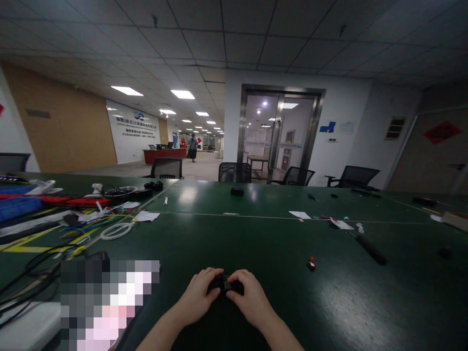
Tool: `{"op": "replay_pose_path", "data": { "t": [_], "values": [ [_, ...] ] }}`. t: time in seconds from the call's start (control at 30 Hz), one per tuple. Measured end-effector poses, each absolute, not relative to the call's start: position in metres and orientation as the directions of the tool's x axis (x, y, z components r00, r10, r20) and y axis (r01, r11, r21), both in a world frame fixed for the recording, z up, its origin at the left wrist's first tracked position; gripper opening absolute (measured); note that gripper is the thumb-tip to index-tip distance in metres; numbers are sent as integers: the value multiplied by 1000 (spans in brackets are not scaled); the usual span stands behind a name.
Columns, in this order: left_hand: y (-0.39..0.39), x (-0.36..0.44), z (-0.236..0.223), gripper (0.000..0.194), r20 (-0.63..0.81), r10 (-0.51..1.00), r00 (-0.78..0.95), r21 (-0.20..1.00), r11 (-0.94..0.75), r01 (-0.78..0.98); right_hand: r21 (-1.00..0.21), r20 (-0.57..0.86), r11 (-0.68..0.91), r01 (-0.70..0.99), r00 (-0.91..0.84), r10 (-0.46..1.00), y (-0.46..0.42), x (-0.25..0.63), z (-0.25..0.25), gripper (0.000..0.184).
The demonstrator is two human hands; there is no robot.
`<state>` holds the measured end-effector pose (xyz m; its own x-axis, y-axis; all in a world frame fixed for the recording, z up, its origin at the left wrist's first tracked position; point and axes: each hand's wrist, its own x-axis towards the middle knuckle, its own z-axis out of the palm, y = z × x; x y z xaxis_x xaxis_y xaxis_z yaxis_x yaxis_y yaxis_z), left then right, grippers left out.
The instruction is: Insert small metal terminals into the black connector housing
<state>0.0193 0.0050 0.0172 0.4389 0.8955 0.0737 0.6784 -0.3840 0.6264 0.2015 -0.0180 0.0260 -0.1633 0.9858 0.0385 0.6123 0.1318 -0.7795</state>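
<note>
Between my two hands, low over the green table (204, 239), is a small black device (225, 284) with a lighter detail at its middle. My left hand (201, 290) is closed on its left end, thumb in front and fingers behind. On the other end, my right hand (248, 292) grips it the same way. Most of the device is covered by my fingers, so its exact kind cannot be made out. Off to the right of my hands lies a small red and white item (311, 263).
Tangled cables (117, 230), blue trays (18, 208) and a white box (29, 324) crowd the left side. Farther back are a black block (237, 191), a small wrench (165, 201) and papers (300, 214). A black rod-like thing (371, 248) lies right. Chairs (234, 172) line the far edge.
</note>
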Motion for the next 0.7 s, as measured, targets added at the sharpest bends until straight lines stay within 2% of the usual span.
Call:
{"op": "replay_pose_path", "data": {
  "t": [0.17, 0.3, 0.7],
  "values": [
    [7, 18, 13, 45, 88, 895, 438, 632, -390, 670, -800, 39, 129, 585, -164, 986, -20, 201, 30, 20],
    [7, 18, 13, 45, 82, 893, 441, 626, -391, 674, -816, 92, 162, 554, -153, 984, -18, 202, 28, 18],
    [5, 20, 16, 46, 68, 898, 435, 624, -378, 684, -883, 269, 228, 411, 44, 962, -16, 206, 24, 22]
  ]
}}
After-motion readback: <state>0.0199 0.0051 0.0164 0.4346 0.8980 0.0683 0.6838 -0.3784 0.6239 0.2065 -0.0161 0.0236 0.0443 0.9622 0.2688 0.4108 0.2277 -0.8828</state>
